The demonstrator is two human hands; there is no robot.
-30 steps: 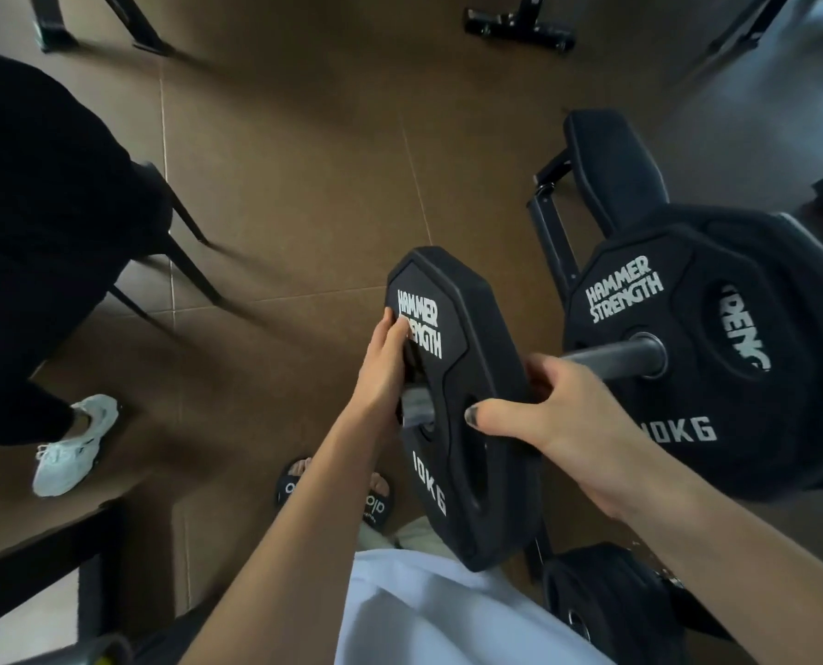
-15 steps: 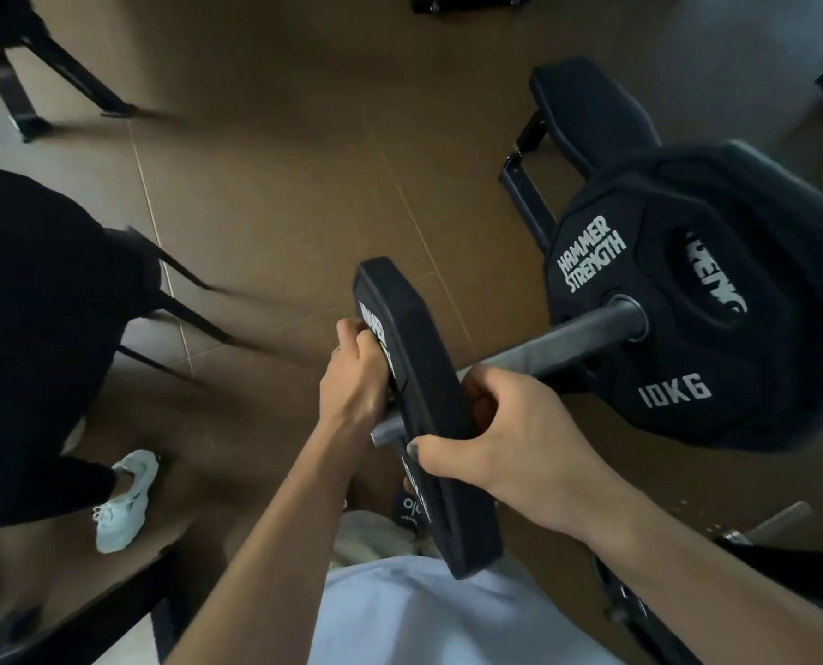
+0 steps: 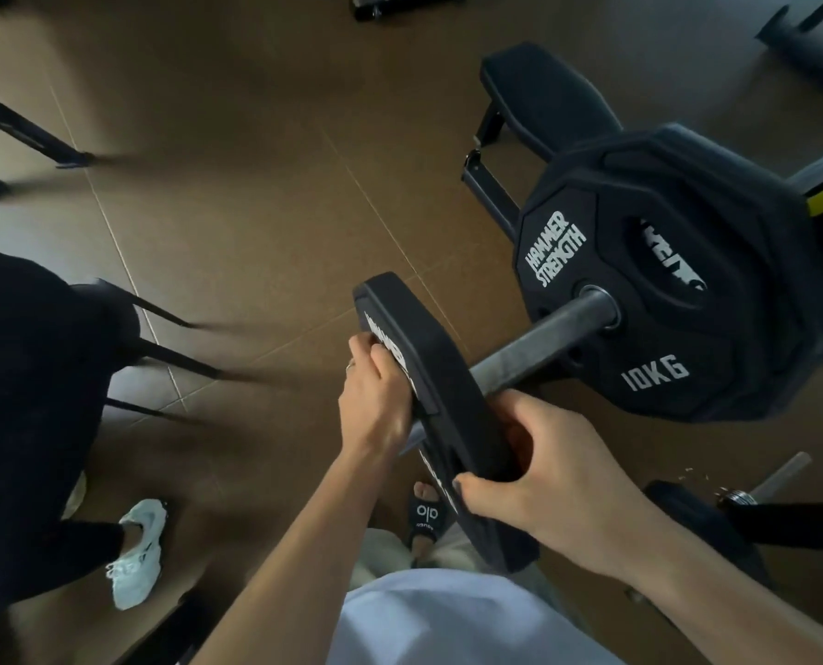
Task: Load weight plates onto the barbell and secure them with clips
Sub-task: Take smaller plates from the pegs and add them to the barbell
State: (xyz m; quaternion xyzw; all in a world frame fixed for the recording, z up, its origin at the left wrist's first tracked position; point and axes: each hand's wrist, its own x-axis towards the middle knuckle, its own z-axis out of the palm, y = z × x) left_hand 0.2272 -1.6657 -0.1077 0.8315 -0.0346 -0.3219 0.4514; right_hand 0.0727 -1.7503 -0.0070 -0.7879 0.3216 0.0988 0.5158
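Slid further along the sleeve (image 3: 534, 350), plate (image 3: 428, 371) stays gripped by both hands' fingers (image 3: 505, 427).

Black plate (image 3: 447, 415) sits near the end of the grey bar (image 3: 539, 348), edge-on to the camera, white lettering on its face. Further along the bar there's a second plate (image 3: 663, 304), black, marked HAMMER STRENGTH and 10KG, well apart from the first.
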